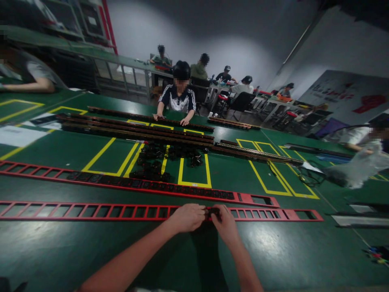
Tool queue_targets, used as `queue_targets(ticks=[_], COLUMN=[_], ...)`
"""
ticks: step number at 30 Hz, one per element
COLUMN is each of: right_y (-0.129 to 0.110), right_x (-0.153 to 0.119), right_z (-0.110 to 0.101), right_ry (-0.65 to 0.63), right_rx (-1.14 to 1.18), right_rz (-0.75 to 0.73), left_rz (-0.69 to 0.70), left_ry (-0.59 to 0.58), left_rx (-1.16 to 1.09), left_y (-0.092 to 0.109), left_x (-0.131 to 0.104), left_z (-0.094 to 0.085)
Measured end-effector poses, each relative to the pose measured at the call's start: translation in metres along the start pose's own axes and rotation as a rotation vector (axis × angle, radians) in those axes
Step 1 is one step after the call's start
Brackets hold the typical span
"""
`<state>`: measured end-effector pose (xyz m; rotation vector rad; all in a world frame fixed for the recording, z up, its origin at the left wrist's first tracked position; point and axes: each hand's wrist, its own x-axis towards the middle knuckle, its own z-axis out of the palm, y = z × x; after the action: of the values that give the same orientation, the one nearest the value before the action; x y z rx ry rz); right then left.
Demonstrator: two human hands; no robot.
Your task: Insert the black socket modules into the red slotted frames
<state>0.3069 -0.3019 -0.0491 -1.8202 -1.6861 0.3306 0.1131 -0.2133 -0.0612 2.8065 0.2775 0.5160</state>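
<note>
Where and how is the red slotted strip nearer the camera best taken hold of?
Probably at the solid section near its right end, from above, pinching across both long edges: the strip lies long, narrow and flat, and that section is unbroken between two openings.

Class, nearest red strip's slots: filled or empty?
Mostly empty: the nearest red strip shows green tabletop through slots left of the left hand and right of the right hand; behind them, cannot tell.
</note>
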Motion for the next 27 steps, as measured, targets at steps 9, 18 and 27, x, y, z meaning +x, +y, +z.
queue_targets(ticks=[9, 18, 27], right_y=[-0.007, -0.038, -0.028], right_x=[0.004, 0.026, 0.012], right_z=[0.011, -0.004, -0.001], right_ry=[0.017, -0.325, -0.251], right_rx=[-0.106, -0.295, -0.388], right_rz=[-0.018, 0.186, 0.057], left_rz=[-0.057, -0.078, -0.072], left_ry=[0.017, 0.009, 0.011], left_rx=[0.022, 0.029, 0.040], left_y=[-0.003, 0.000, 0.000], left_x=[-0.004, -0.002, -0.002], left_z=[0.007, 0.004, 0.003])
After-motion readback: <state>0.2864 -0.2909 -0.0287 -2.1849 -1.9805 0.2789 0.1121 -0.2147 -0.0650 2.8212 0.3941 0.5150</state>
